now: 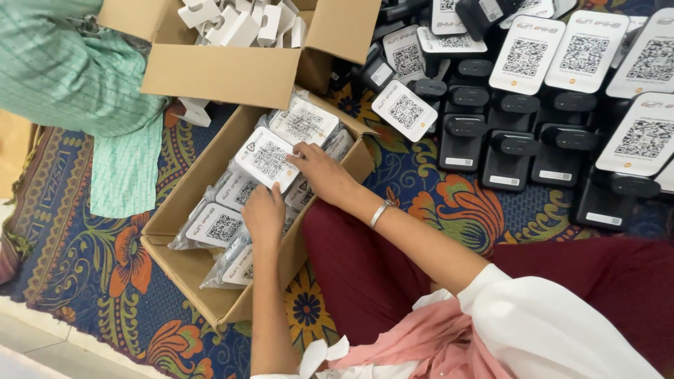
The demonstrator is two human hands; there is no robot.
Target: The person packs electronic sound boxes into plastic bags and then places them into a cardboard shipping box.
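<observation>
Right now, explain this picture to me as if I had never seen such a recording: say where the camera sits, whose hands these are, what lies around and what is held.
The one picture comes from a camera worn on a person's head, looking down at their own two bare hands; there is no machine. The left hand and the right hand, which has a bangle at its wrist, together grip a white card with a square code pattern, wrapped in clear plastic. Under it stands an open cardboard box filled with more such wrapped cards. A second open box behind it holds small white cardboard pieces. To the right, black stands carrying the same kind of white cards sit in rows. All of this rests on a patterned floral rug. At the upper left is another person's green clothing.
</observation>
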